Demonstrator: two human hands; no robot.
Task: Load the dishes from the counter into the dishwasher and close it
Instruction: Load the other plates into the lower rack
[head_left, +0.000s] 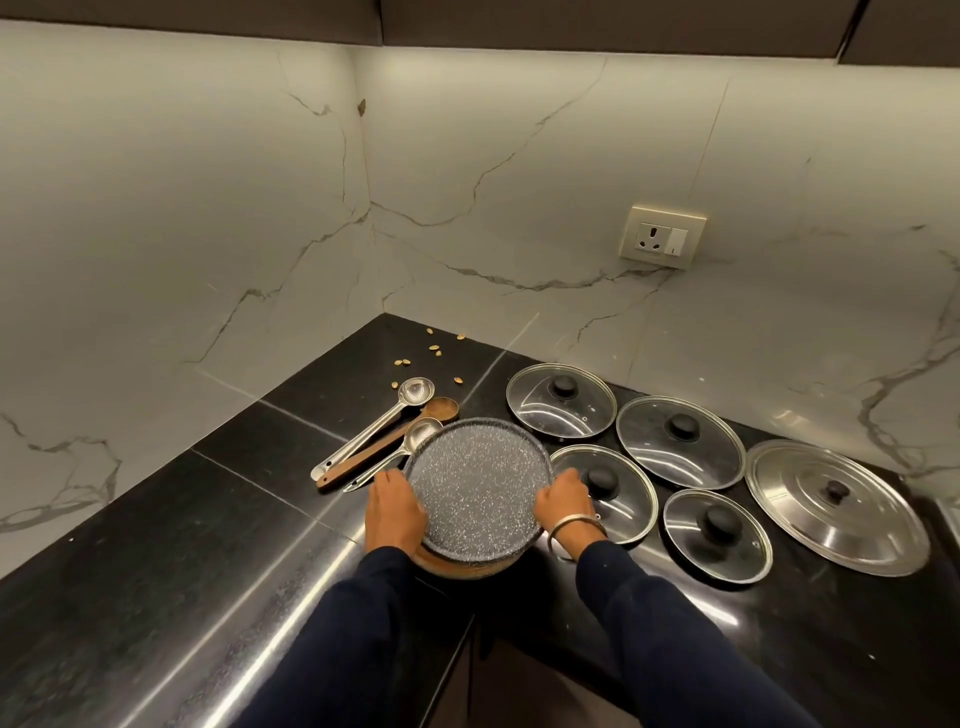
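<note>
Here the speckled plate (475, 486) sits between left hand (393, 512) and right hand (563, 501) grip

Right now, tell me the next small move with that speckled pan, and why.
Probably lift the speckled pan straight up off the wooden board beneath it: the left hand and right hand already grip its opposite rims, and the spoons and glass lids crowd both sides.

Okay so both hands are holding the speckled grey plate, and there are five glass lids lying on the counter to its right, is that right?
Not quite. The head view shows four glass lids, not five; the fifth lid, farthest right, is a steel lid. The rest holds: the left hand and right hand hold the speckled grey plate by its edges.
</note>
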